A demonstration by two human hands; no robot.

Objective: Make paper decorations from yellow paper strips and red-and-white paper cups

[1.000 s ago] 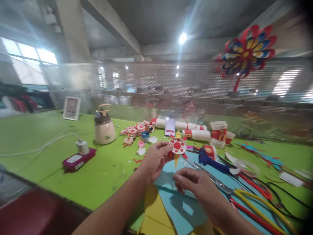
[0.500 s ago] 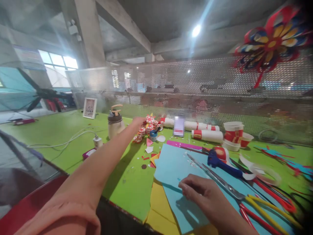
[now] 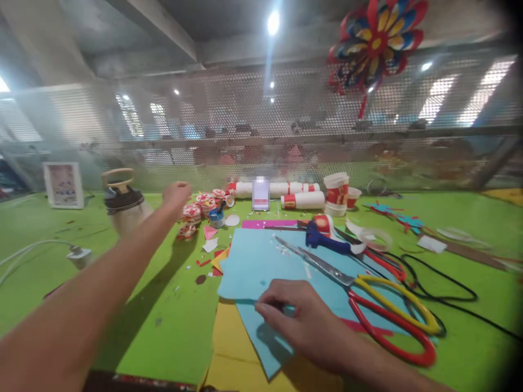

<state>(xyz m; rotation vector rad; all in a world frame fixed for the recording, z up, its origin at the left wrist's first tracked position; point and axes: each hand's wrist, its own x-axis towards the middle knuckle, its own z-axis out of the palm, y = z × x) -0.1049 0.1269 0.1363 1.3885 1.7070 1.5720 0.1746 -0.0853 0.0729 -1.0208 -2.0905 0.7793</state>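
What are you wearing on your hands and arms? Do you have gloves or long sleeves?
No gloves! My left hand and right hand are both bare. No sleeve shows on my left forearm or right forearm, and I see no watch or bracelet. The left hand is too small and blurry to check for rings.

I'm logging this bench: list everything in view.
Frame: one, white, far left
Bottle: one, cream, behind left arm
Adapter: one, white, left
Round crafts: several, red-white, left of phone
Jar: one, blue, beside crafts
Phone: one, pale, back
Cups: many, red-white, back
Paper: several, mostly blue, centre
Large scissors: one, yellow-red, on paper
Tool: one, blue, behind scissors
Flower: one, multicoloured, upper right
Scraps: many, mixed, left
Table: one, green, beneath
Mesh: one, grey, behind
Left hand: one, bare, by crafts
Right hand: one, bare, over paper
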